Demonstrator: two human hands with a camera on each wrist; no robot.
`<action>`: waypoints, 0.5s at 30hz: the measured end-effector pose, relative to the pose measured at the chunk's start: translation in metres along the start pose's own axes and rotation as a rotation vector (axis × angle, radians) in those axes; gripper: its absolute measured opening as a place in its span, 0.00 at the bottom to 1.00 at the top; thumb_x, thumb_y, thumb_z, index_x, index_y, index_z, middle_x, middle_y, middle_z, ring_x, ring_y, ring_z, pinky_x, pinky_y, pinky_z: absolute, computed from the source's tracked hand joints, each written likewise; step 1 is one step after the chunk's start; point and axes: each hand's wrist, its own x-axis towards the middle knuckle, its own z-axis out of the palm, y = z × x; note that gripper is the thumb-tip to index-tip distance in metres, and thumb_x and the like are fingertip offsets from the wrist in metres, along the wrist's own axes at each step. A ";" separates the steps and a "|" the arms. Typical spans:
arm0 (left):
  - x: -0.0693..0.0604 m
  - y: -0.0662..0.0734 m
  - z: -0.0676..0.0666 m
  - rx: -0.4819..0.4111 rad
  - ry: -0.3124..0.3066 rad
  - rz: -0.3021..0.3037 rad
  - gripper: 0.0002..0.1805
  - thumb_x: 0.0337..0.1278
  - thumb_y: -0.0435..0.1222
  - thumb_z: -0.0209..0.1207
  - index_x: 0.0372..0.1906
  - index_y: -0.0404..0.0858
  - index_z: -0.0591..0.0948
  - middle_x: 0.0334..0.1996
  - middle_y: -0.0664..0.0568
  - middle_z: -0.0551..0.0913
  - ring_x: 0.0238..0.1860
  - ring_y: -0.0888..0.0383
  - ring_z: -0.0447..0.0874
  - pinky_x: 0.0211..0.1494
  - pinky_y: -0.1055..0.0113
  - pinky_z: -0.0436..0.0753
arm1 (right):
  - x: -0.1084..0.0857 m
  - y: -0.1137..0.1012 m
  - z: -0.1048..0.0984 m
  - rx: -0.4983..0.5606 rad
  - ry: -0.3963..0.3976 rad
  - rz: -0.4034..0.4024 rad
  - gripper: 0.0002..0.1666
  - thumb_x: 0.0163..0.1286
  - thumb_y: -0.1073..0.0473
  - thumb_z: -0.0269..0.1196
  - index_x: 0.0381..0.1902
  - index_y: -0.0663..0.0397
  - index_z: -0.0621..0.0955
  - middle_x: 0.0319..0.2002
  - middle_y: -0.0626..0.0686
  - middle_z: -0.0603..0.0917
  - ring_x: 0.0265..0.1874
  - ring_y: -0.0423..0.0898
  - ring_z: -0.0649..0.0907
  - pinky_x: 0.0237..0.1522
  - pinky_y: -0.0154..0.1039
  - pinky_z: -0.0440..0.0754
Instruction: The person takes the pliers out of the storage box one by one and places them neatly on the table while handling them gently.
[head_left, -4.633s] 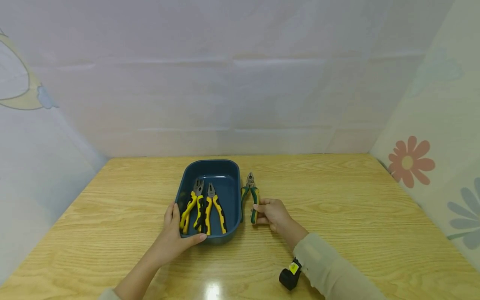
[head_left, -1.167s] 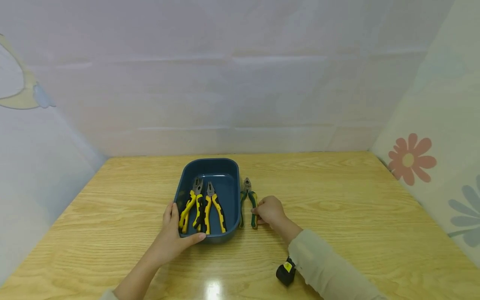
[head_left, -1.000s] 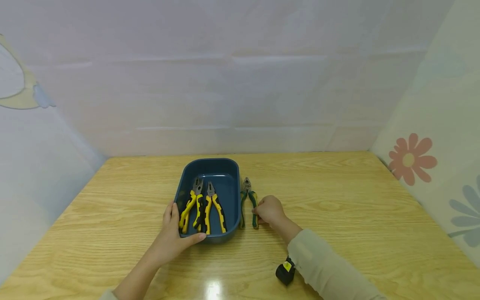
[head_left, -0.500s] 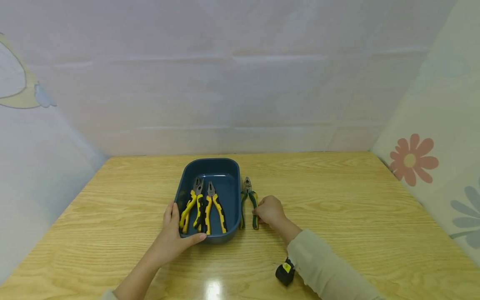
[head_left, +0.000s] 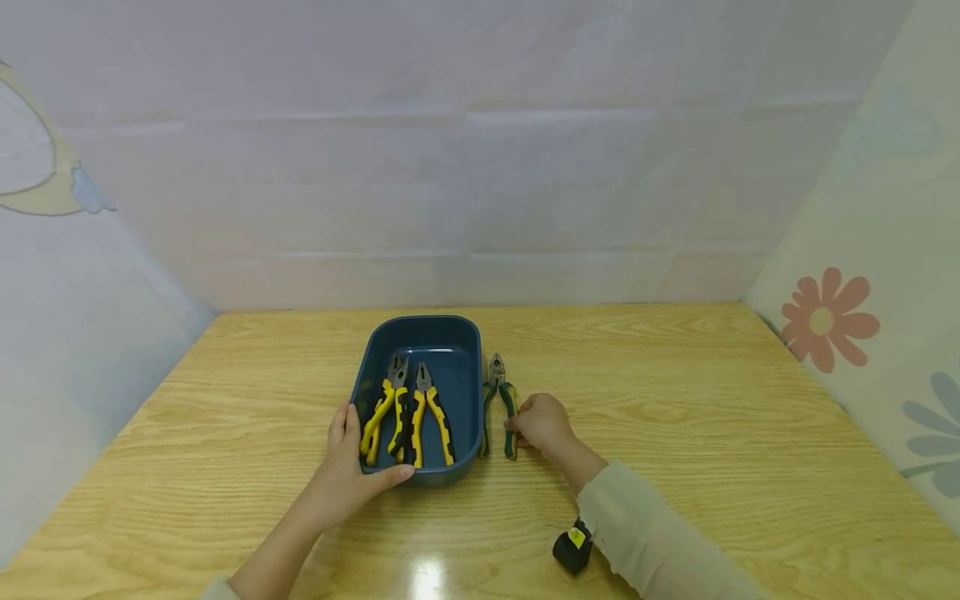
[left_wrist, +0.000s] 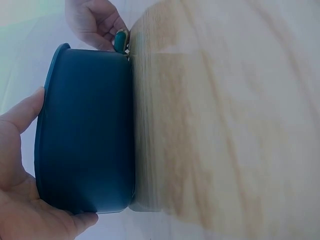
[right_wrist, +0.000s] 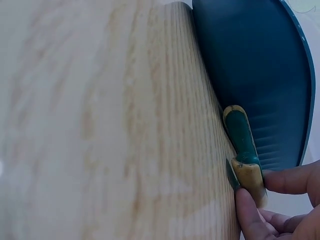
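A dark blue oblong bin (head_left: 468,400) stands on the table; my left hand (head_left: 341,475) holds its near left corner, thumb along the near side. Inside lie pliers with yellow and black handles, one pair (head_left: 433,410) spread on the right, others (head_left: 388,408) overlapping on the left. Against the bin's right side, on the table, is a pair of green and yellow pliers (head_left: 497,379), handles spread and pointing toward me. My right hand (head_left: 543,421) pinches its right handle between thumb and fingers. In the right wrist view, the handle ends (right_wrist: 242,137) show close beside the bin wall.
The wooden table (head_left: 675,400) runs back to a pale covered wall (head_left: 480,183). A patterned wall with flowers (head_left: 821,321) rises on the right. By my right sleeve is a small black object (head_left: 572,550) with a yellow label.
Since the oldest frame, the green and yellow pliers have shifted slightly toward me, and my right hand has turned knuckles-up. Over the last second the hands and pliers stay almost still.
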 end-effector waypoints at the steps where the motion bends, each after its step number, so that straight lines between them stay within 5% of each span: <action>1: 0.000 0.000 0.000 -0.002 -0.001 0.000 0.63 0.38 0.57 0.60 0.63 0.33 0.28 0.63 0.43 0.23 0.61 0.35 0.37 0.56 0.43 0.54 | 0.000 0.001 0.000 0.004 0.000 0.003 0.07 0.50 0.72 0.62 0.27 0.72 0.74 0.25 0.59 0.75 0.17 0.44 0.78 0.20 0.35 0.78; 15: 0.004 0.001 0.005 -0.024 -0.008 0.006 0.63 0.37 0.57 0.60 0.64 0.34 0.29 0.63 0.43 0.23 0.61 0.36 0.37 0.56 0.43 0.54 | -0.001 0.008 -0.007 0.037 -0.036 -0.027 0.07 0.52 0.71 0.60 0.25 0.70 0.71 0.22 0.58 0.75 0.19 0.44 0.77 0.22 0.36 0.78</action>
